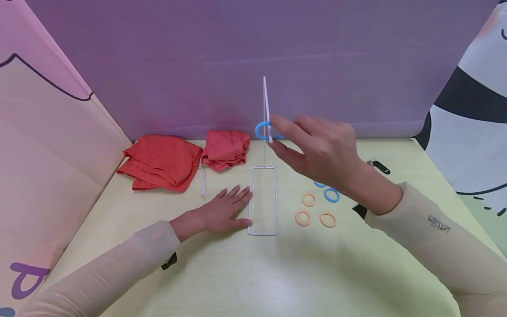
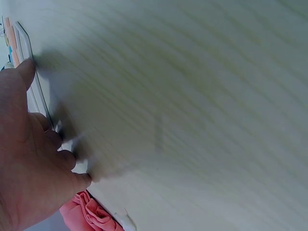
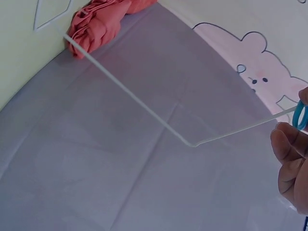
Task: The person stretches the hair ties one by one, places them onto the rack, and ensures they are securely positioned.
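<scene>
While the left hand lies flat on the pale green surface, fingers straight and released, its fingertips touch the left rail of the white wire stand, whose rectangular base sits flat at centre with a thin upright rod rising from its far end. The right hand is raised above the surface, right of the rod, fingers pinching a blue ring at the rod's bent-down tip; the right wrist view shows the ring at the wire end, but I cannot tell whether it is threaded on. Right of the base lie 3 orange rings, and 2 more blue rings just beyond them, one partly hidden by the right wrist. 2 crumpled red cloths sit at the far left against the purple backdrop, a small white stick beside them. A black key fob lies far right.
</scene>
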The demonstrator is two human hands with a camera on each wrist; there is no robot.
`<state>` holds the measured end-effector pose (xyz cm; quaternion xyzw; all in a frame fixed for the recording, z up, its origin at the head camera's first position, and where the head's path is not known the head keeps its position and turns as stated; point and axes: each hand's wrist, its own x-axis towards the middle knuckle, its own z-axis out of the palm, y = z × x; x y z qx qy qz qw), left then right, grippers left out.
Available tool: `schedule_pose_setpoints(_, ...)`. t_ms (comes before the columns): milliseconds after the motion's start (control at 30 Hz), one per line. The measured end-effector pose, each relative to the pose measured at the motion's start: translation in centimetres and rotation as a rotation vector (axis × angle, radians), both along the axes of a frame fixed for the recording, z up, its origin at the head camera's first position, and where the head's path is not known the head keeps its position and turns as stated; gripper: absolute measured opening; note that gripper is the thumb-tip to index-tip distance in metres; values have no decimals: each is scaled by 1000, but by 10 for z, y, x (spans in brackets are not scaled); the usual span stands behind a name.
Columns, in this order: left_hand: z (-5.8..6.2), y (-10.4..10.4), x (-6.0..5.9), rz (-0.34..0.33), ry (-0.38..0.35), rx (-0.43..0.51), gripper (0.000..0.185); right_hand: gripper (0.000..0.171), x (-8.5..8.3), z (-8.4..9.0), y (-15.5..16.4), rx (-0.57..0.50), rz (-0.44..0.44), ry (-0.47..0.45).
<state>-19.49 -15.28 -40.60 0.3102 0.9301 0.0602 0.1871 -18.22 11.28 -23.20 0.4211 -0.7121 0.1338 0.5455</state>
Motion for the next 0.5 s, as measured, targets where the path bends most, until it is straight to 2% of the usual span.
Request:
schedule_pose_setpoints(233,0,1,2,-9,11,17,88,23,-27,-4,-4,-9,-38,11)
schedule_pose_setpoints(500,1,1,4,-9,18,16,87,25,-52,-9,0,56,-123,-7)
